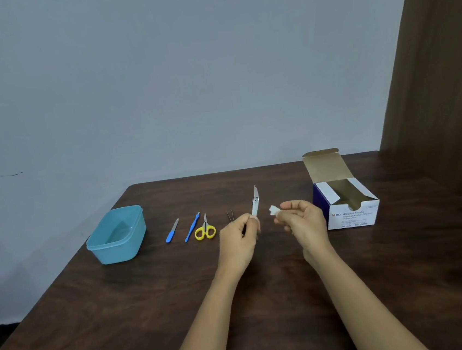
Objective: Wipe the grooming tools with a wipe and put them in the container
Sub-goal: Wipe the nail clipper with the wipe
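My left hand (pixel 239 238) grips the lower end of a silver nail clipper (pixel 255 203), which points up and away with its lever unfolded. My right hand (pixel 303 220) pinches a small white wipe (pixel 273 209) just right of the clipper, not touching it. On the table to the left lie dark tweezers (pixel 230 215), yellow-handled scissors (pixel 205 228), a blue cuticle tool (pixel 192 226) and a blue-handled nail file (pixel 172 231). The light blue container (pixel 104 246) stands at the far left with nothing visible inside.
An open box of alcohol swabs (pixel 350 208) stands at the right, lid flap raised. The dark wooden table (pixel 153 311) meets a grey wall behind. A brown panel (pixel 438 96) rises at the right.
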